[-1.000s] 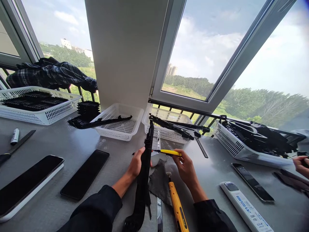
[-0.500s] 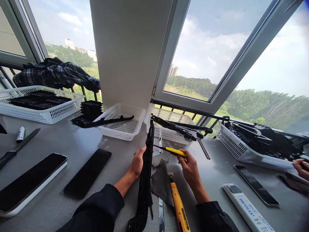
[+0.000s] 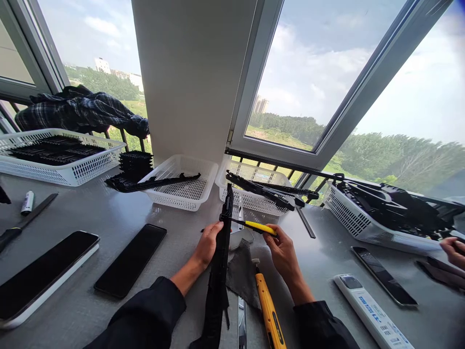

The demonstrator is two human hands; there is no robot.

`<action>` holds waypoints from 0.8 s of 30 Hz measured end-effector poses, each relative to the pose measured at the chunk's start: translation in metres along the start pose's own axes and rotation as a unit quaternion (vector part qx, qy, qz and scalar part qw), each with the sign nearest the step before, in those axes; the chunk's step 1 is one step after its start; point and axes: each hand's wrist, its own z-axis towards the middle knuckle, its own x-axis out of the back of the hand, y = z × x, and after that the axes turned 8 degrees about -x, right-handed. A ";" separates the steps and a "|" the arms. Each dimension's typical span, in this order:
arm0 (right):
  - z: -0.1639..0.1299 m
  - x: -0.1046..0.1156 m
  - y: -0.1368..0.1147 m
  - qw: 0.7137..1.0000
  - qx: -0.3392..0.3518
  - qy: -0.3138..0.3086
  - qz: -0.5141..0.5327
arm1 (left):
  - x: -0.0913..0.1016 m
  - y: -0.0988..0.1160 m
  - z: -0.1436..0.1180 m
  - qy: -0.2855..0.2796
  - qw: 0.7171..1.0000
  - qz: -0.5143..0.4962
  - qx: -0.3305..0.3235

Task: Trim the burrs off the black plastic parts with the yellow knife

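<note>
My left hand (image 3: 209, 244) is closed round a long black plastic strip (image 3: 218, 276), which stands tilted up from the table's near edge. In my right hand (image 3: 282, 252) is a yellow-handled knife (image 3: 259, 227); its thin dark blade points left and meets the strip just above my left fingers. Whether the blade cuts in or only touches, I cannot tell. Below the knife lie a grey cloth (image 3: 242, 274) and a yellow-orange pen-shaped tool (image 3: 268, 308).
White baskets (image 3: 178, 198) along the window hold black parts; strips jut over the rims of several. Phones (image 3: 131, 261) lie left and right. A file-like tool (image 3: 36, 211) rests far left, a white boxy device (image 3: 370, 310) at right. Another person's hand (image 3: 454, 249) is at the right edge.
The strip's upper end has come down slightly toward me and tilted a little right. The knife has shifted slightly left with my right hand, its blade still at the strip.
</note>
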 end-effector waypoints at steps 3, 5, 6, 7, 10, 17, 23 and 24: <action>0.000 0.000 0.000 1.000 0.003 0.003 0.004 | 0.001 0.000 0.000 -0.003 1.000 -0.002 -0.004; 0.000 -0.001 0.000 1.000 0.002 0.003 0.000 | 0.001 0.000 0.000 -0.008 1.000 0.001 -0.007; 0.000 -0.001 0.001 1.000 0.000 0.004 -0.002 | 0.001 0.000 0.000 -0.009 1.000 0.001 -0.008; 0.000 -0.001 0.001 1.000 -0.001 0.005 -0.003 | 0.001 0.001 0.000 -0.009 1.000 0.002 -0.007; 0.000 -0.001 0.000 1.000 -0.001 0.005 0.000 | 0.000 0.001 0.000 0.000 1.000 0.003 -0.003; -0.001 -0.001 -0.001 1.000 0.008 0.006 -0.001 | 0.002 -0.001 0.000 -0.009 1.000 0.008 -0.011; -0.001 0.000 -0.003 1.000 0.010 0.017 0.002 | 0.000 0.001 -0.001 -0.011 1.000 0.010 -0.015; -0.002 0.000 -0.003 1.000 0.013 0.017 0.003 | 0.000 0.002 -0.001 -0.012 1.000 0.008 -0.014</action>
